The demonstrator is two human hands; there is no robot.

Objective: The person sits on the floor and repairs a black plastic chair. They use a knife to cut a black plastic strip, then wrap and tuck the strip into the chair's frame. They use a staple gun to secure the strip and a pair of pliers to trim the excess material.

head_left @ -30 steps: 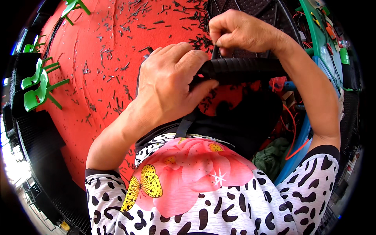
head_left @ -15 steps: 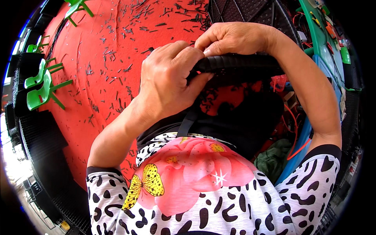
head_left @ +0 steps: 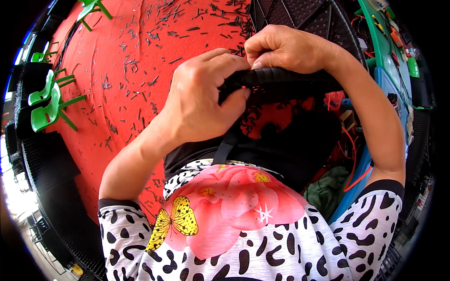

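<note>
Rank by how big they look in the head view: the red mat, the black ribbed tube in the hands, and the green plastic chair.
1. red mat
2. black ribbed tube, nearer the camera, so unsure
3. green plastic chair

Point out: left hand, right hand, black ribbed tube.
left hand (head_left: 201, 100), head view, on the back of the hand.
right hand (head_left: 286, 47), head view, on the knuckles.
black ribbed tube (head_left: 290, 77), head view, on the bare stretch just below the right hand.
</note>
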